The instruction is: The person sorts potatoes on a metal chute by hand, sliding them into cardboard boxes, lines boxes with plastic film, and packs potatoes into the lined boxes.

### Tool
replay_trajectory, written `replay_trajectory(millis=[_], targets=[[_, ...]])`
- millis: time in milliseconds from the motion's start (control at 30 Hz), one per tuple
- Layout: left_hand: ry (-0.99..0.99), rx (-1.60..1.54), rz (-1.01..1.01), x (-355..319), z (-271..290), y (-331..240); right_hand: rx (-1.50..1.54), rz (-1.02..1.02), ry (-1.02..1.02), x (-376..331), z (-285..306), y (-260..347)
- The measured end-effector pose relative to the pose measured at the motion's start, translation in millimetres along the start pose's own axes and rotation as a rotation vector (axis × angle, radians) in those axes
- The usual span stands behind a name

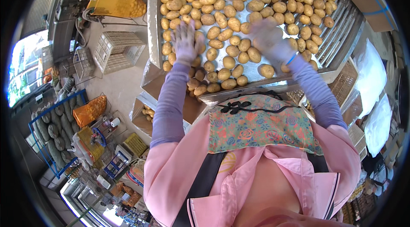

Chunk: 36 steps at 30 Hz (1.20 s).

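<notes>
Many yellow-brown potatoes [232, 51] lie spread over a shiny metal sorting table [256, 89], packed most densely at its far side. My left hand [185, 44], in a pale thin glove, rests with fingers spread over potatoes beside the table's left wall. Below that hand, several potatoes gather at an opening in the near left corner, above a cardboard box [159, 79]. My right hand [271, 41], also gloved, is over potatoes right of the middle. Motion smears its fingers, so whether it grips a potato cannot be made out. Purple sleeves cover both forearms.
Metal bars [346, 24] form the table's right part. Another cardboard box [139, 116] with potatoes stands at the near left. A plastic crate [112, 51] and a yellow mesh sack [115, 0] are farther left. Woven baskets [345, 75] and white plastic bags [370, 71] sit at the right.
</notes>
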<state>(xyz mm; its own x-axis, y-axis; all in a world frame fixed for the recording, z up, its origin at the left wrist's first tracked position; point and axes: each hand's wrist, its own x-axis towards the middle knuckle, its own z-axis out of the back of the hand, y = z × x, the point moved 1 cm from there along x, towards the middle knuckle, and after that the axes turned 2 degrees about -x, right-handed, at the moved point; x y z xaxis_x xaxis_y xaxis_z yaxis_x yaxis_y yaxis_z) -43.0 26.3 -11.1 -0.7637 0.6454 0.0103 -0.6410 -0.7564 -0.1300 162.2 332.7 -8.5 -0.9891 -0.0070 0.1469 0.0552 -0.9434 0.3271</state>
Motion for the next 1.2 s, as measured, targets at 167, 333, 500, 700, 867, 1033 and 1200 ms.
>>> replay_trajectory(millis=[167,333,500,700,867,1033,1200], targets=[[-0.024,0.106,0.179,67,-14,-89,-0.601,-0.659,0.087,-7,80,-115],[-0.101,-0.177,-0.223,12,-7,-151,-0.507,-0.429,0.092,-13,59,-63],[0.018,-0.171,-0.383,-72,24,-99,-0.239,-0.102,0.121,-34,58,11],[0.07,-0.006,-0.192,-157,43,-17,-0.043,0.116,0.234,-48,34,90],[-0.116,-0.088,0.174,-148,38,34,0.104,0.268,0.304,6,-12,162],[-0.032,-0.103,0.095,-94,2,-11,0.157,0.457,0.37,19,-30,192],[0.036,0.106,-0.371,-47,13,-1,0.434,0.493,0.494,16,31,87]])
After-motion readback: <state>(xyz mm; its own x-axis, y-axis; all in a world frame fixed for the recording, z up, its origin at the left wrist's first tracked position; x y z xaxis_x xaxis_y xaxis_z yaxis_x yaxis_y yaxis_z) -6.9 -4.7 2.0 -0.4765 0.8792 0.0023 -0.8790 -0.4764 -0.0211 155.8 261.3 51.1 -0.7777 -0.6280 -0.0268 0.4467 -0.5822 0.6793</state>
